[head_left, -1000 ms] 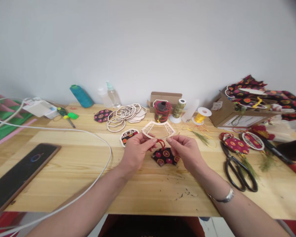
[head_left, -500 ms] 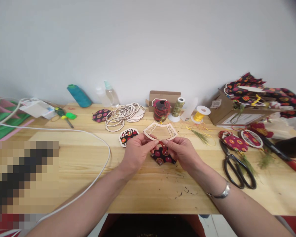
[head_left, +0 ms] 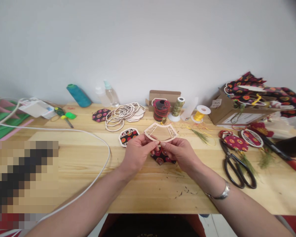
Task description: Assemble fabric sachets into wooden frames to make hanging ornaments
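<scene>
White wall behind, pale wood desk [head_left: 71, 171] w/ craft bits all over. Both hands meet at desk centre, raised just above the top. Left hand [head_left: 136, 154] pinches the lower edge of a fan-shaped wooden frame [head_left: 160, 131] betw. thumb & fingers; right hand [head_left: 181, 153] pinches the same edge just beside it, fingertips of the 2 hands nearly touching. Frame tilts away from the camera. Under the hands, on the desk, lies a dark floral fabric piece [head_left: 162, 157], partly hidden; red cord at the pinch, too small to tell more. Behind the frame: red thread spool [head_left: 160, 110], gold spool [head_left: 179, 106], yellow spool [head_left: 200, 115]. Stack of wooden frames [head_left: 124, 113] back left. Black scissors [head_left: 238, 169] to the right, well apart from the hands. White cable [head_left: 98, 171] loops at left.
</scene>
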`<move>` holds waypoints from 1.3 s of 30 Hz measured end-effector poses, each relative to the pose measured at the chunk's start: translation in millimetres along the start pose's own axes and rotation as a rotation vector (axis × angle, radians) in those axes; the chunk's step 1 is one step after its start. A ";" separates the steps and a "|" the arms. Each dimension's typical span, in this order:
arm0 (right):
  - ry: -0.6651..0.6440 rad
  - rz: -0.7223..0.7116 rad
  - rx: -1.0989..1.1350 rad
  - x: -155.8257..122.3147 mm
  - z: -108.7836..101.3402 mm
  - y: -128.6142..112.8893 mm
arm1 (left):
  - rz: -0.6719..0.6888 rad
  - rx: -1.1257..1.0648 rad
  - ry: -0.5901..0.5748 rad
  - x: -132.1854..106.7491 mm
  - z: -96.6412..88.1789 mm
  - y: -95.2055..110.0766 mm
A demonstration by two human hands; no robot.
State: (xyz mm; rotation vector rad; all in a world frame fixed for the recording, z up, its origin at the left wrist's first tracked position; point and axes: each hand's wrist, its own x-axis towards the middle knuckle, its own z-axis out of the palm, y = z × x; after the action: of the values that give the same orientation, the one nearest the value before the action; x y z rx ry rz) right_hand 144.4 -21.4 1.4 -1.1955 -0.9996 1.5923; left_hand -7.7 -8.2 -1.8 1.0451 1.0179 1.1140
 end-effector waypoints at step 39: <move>0.027 0.019 0.018 -1.9 0.8 -0.7 | -0.020 -0.046 -0.027 1.0 0.0 -3.0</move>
State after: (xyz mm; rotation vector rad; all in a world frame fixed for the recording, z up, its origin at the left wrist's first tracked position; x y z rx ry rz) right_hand 144.0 -23.1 2.8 -1.2148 -0.9576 1.5929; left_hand -7.0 -7.6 -4.8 1.0086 0.9755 1.0995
